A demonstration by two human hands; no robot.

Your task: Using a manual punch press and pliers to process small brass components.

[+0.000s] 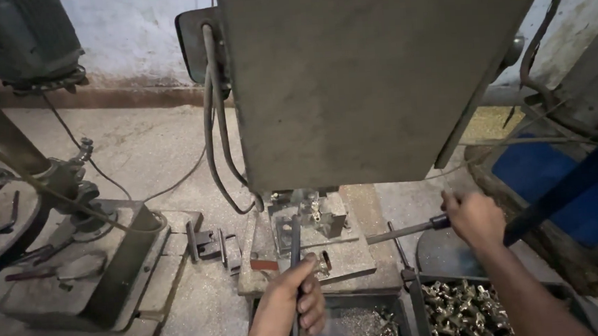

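Fingers: L hand (295, 301) grips rod (295, 248), R hand (474, 218) lever (405, 231).

Machine housing (376, 73) hides the tool head above the fixture (309, 223); small metal parts (460, 310) in near-right tray blurred, cut off by bottom edge.

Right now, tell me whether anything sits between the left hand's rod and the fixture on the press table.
Nothing visible does. The left hand grips a thin dark rod whose tip already reaches the metal fixture on the machine table. The right hand holds a side lever handle, off to the right of that path.
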